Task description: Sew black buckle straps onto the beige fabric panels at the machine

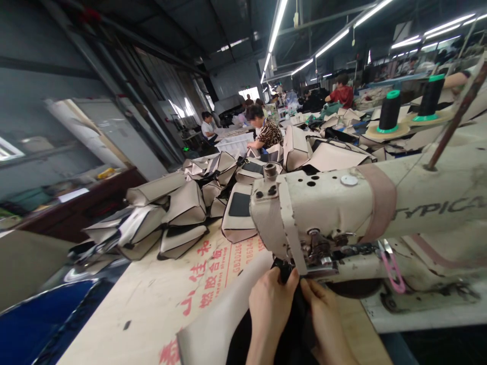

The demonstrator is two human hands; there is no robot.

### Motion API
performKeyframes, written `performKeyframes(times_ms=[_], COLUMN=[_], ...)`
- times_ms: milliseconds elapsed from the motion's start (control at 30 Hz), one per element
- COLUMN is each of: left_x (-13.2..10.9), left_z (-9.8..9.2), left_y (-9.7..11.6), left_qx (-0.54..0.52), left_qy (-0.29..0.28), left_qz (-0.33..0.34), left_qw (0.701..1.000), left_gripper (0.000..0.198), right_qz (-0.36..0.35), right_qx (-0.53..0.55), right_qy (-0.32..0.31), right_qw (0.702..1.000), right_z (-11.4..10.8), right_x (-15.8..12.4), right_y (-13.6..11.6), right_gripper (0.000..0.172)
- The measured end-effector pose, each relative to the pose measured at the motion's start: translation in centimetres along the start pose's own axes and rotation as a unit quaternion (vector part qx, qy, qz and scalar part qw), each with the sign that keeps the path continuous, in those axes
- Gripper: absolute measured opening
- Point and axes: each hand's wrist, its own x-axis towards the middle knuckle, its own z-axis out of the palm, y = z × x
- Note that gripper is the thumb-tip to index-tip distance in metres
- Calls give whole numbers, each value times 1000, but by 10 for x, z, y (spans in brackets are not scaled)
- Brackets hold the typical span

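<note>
The white sewing machine (335,197) fills the right side, its needle end low over the plywood table. Black fabric (292,329) runs up to the needle area, joined or lying against a pale beige panel (216,324) that curves to the left. My left hand (271,299) pinches the fabric just left of the needle area, fingers closed. On the other edge of the same fabric, my right hand (323,309) is closed with thumb and fingertips right below the machine head. The needle tip and stitch line are hidden.
Several beige bags with black trim (182,203) are piled behind the machine. Pink-handled thread snips (392,268) rest on the machine. Black thread cones (388,114) stand at the right. A blue container (41,314) sits at lower left. Several people work farther back.
</note>
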Motion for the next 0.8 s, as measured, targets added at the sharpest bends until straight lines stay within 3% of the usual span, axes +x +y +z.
performKeyframes(times_ms=[267, 500, 800], left_x=[7, 1, 1], left_z=[3, -1, -7], left_y=[-8, -5, 7], left_qx=[-11, 20, 18], left_qy=[3, 2, -25], left_qz=[34, 54, 11], left_qw=[999, 998, 999], left_gripper=[47, 40, 34], right_qz=[28, 32, 56], right_qx=[-4, 12, 20], right_qy=[8, -7, -16], right_qw=[1000, 999, 998], right_z=[0, -1, -1], right_x=[3, 0, 4], right_y=[10, 4, -4], right_gripper=[40, 40, 38])
